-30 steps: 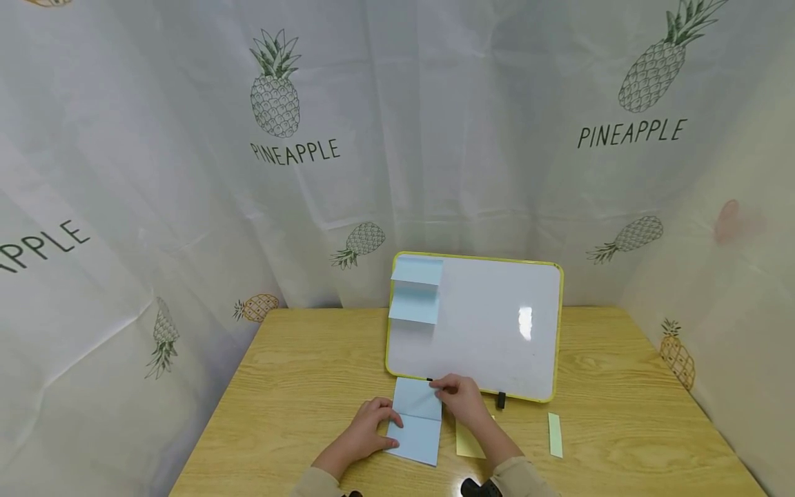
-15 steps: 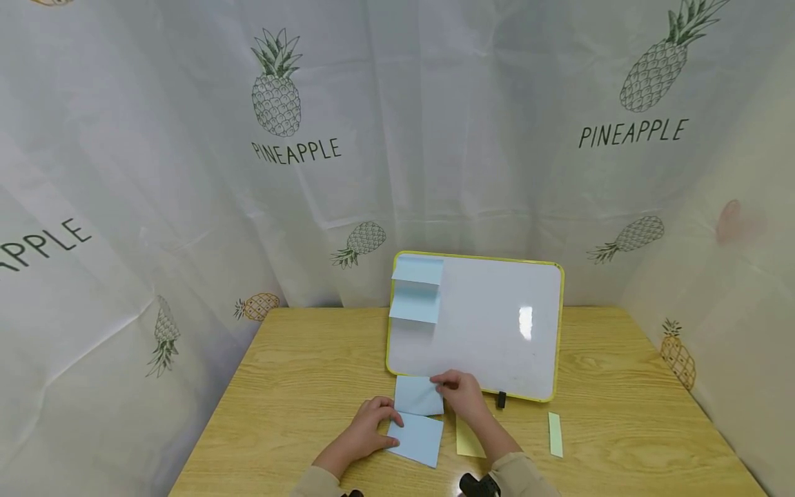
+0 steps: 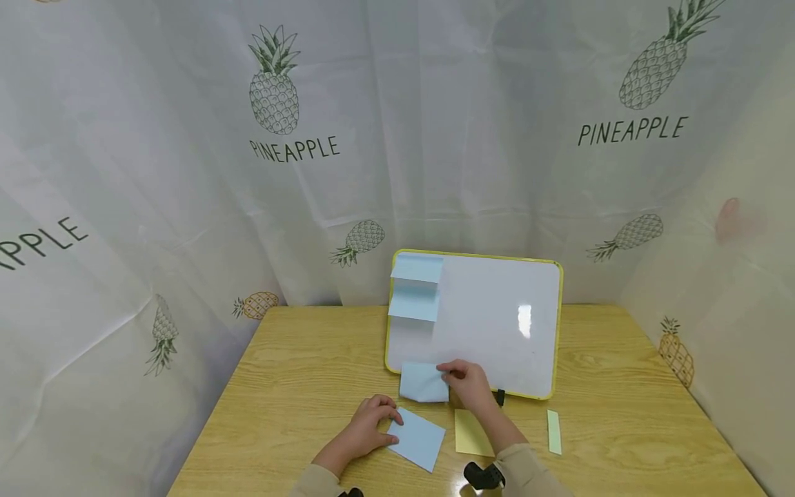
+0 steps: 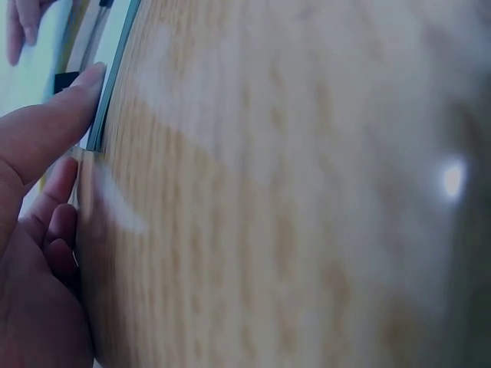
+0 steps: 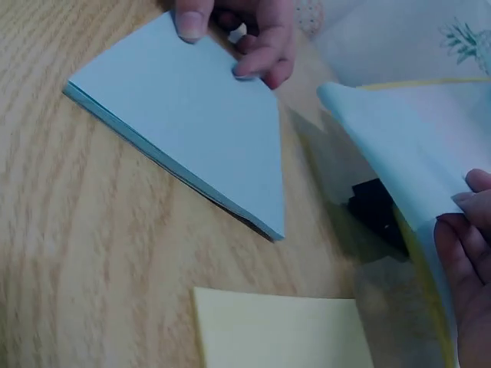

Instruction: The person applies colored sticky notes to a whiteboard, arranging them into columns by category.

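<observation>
A pad of blue sticky notes [image 3: 424, 442] lies turned at an angle on the table. My left hand [image 3: 368, 429] grips its left edge, with thumb and fingers spread along the paper in the right wrist view. Between the thumb and fingers of my right hand [image 3: 468, 386] a single blue sticky note [image 3: 422, 383] is pinched by its right edge. That sheet is separate from the pad, slightly curved, and overlaps the lower left edge of the whiteboard [image 3: 491, 317]. In the right wrist view the loose note [image 5: 406, 153] hangs beside the board's yellow frame.
Two blue notes, an upper note [image 3: 417, 268] and a lower note [image 3: 414, 304], stick to the board's left side. Yellow sticky notes [image 3: 473, 435] lie under my right forearm. A pale green strip [image 3: 554, 433] lies farther right. A black piece [image 3: 500, 397] sits at the board's lower edge.
My right hand has lifted the top blue note off the pad and moved it up and slightly right to the board. The pad has turned a little under my left hand.
</observation>
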Demonstrator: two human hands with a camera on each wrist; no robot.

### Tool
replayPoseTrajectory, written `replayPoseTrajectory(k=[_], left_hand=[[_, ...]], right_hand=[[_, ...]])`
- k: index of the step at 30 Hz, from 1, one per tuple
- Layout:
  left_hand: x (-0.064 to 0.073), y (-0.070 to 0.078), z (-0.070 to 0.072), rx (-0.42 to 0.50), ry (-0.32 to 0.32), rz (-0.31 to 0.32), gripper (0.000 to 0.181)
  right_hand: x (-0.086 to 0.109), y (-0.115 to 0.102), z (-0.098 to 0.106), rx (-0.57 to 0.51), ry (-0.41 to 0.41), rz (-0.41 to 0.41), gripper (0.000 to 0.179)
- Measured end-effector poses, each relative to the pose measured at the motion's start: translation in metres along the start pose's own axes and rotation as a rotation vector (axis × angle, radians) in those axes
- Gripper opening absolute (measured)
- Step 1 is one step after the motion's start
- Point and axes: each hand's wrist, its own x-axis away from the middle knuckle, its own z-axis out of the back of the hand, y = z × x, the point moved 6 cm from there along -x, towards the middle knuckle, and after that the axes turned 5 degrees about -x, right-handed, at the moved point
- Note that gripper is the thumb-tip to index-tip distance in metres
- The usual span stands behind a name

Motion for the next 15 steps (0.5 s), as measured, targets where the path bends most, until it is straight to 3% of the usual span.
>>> replayPoseTrajectory(k=[9,15], left_hand=[[-0.004,0.004,0.001,0.021,0.104,0.041,0.021],[-0.007,0.006,0.014,0.195,0.193,0.130,0.022]], right_hand=[[0.000,-0.008,0.008,-0.160,0.029,-0.064,0.020],[0.007,-0.017,0.011,-0.180,0.053,-0.082,0.021]])
